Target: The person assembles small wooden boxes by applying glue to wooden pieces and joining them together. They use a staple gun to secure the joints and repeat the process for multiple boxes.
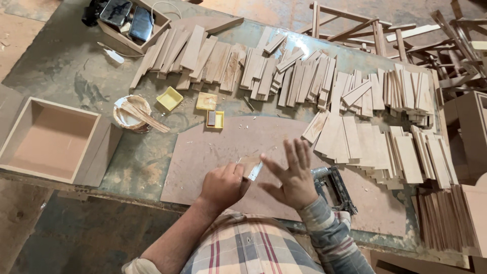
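The left hand (221,185) is closed around a small wood piece (248,165), and a pale thin blade or strip (255,172) pokes out from the same grip. The right hand (290,177) is open, fingers spread and lifted, palm side toward the piece, holding nothing. Both hover over a brown board (203,152) lying on the bench (66,71).

Just right of the right hand lies a nail gun (332,187); beyond it, stacks of wood slats (375,147). Ahead of the hands sit yellow trays (170,98) and a glue pot (132,112) with a stick in it. Far left stands an open wooden box (50,139).

To do this well, I judge the piece needs a steady grip low against the board, the open hand's fingers clear of the blade edge.
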